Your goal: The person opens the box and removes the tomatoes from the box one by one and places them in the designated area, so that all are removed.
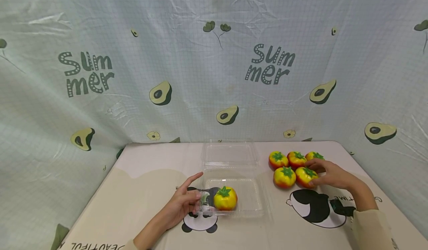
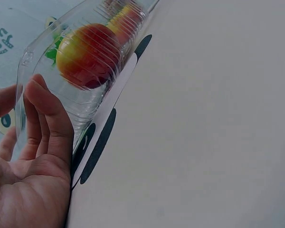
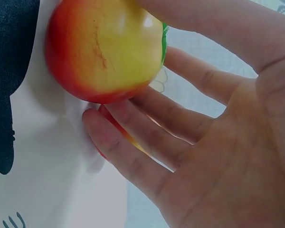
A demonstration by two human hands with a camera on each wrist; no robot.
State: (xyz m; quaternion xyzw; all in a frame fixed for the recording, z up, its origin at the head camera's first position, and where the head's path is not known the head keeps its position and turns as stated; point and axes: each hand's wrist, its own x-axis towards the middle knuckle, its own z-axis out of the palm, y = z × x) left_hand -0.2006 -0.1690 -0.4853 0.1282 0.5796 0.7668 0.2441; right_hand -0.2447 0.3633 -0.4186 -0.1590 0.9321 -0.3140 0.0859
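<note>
A clear plastic clamshell box (image 1: 249, 196) stands unfolded on the table, with one yellow-red tomato (image 1: 225, 199) in the left part of its base. My left hand (image 1: 182, 202) holds the box's left wall between thumb and fingers; in the left wrist view the box (image 2: 80, 102) leans across the picture. At the right, my right hand (image 1: 331, 174) grips the front right tomato (image 1: 305, 177) of a cluster, thumb on its near side and fingers behind. Close up, that tomato (image 3: 104, 52) lies between the thumb and fingers, and its green leaf top is mostly hidden.
Several more tomatoes (image 1: 284, 177) sit close against the gripped one. The box's lid (image 1: 230, 153) lies back toward the hanging patterned cloth (image 1: 200, 75). A light printed cover (image 1: 147, 190) lies over the table, with a panda and lettering on it.
</note>
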